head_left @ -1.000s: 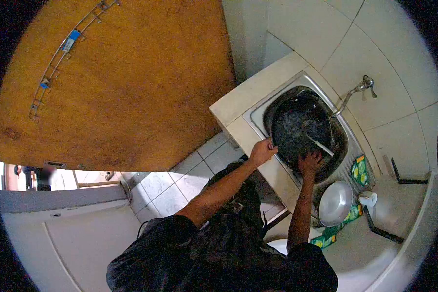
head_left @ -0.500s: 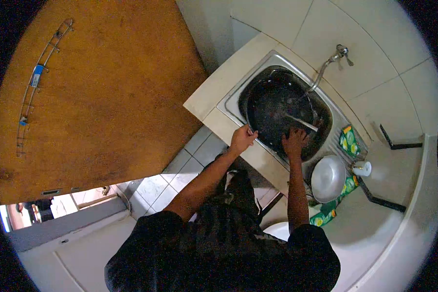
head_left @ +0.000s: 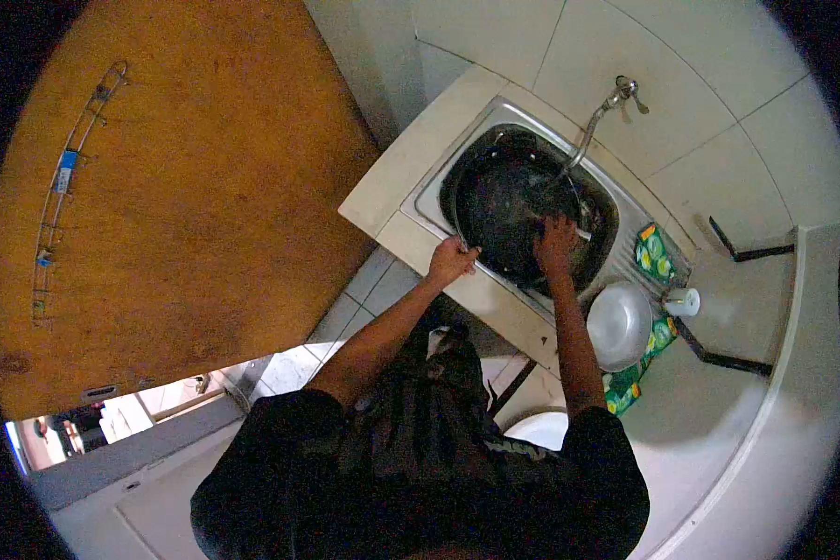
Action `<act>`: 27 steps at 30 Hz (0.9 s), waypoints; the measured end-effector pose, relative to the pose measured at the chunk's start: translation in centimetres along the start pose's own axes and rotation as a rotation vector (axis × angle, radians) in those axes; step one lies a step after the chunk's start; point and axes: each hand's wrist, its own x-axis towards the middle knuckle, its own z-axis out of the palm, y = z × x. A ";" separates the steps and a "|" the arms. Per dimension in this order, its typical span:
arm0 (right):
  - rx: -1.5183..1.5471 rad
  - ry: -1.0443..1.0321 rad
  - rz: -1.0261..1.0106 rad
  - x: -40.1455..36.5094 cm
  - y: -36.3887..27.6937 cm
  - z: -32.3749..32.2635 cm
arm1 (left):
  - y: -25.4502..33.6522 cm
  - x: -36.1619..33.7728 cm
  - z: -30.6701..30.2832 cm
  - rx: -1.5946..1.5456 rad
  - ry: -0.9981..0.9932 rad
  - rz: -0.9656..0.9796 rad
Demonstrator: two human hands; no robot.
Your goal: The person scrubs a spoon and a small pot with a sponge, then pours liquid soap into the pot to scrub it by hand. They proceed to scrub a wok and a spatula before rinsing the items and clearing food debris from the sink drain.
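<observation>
A large dark round pan (head_left: 499,201) lies in the steel sink (head_left: 420,207), beneath the tap (head_left: 588,135). My left hand (head_left: 453,261) is closed on the pan's near left rim. Over the right part of the pan is my right hand (head_left: 557,245), its fingers spread and reaching inward. A pale utensil handle (head_left: 583,235) shows just beyond those fingers; the rest of it is hidden. Whether my right hand touches the handle or the pan's surface is not clear.
Right of the sink are a silver bowl (head_left: 619,327), a white cup (head_left: 681,301) and green packets (head_left: 654,252). A wooden door (head_left: 205,187) with a wire hook rack (head_left: 63,182) stands at the left. A white basin (head_left: 541,429) is below the counter.
The view has shifted a little. My right hand has moved further into the pan and now covers part of the utensil. My left hand keeps its hold on the rim.
</observation>
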 end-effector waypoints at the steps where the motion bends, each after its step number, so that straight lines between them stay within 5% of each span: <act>1: 0.002 -0.009 0.009 0.6 0.0 -0.4 | 0.4 -0.1 0.0 0.009 -0.003 -0.008; 4: 0.106 -0.279 -0.053 0.5 1.6 1.7 | -0.4 0.3 0.0 0.019 -0.039 -0.011; 6: -0.309 0.018 -0.320 -0.8 4.4 9.8 | -3.0 2.0 0.3 -0.075 -0.035 -0.039; 10: -0.136 -0.135 -0.123 0.8 2.7 8.5 | -2.7 2.3 -0.3 -0.010 -0.097 -0.027; 12: -0.065 -0.679 -0.046 1.4 3.4 9.3 | -4.2 3.3 -0.4 -0.066 -0.114 -0.027; 15: 0.016 -0.413 -0.139 -0.4 2.1 2.5 | -4.4 3.5 -0.7 -0.149 -0.151 -0.070; 19: 0.119 -0.586 0.032 -0.4 0.8 -3.7 | -1.9 3.1 -1.8 -0.189 -0.325 -0.174; 21: 0.362 -0.274 0.079 -1.4 1.7 -3.2 | -1.4 3.1 -2.1 -0.186 -0.368 -0.193; 27: 0.375 -0.580 0.256 0.5 3.1 -7.9 | -1.4 3.1 -2.3 -0.081 -0.420 -0.195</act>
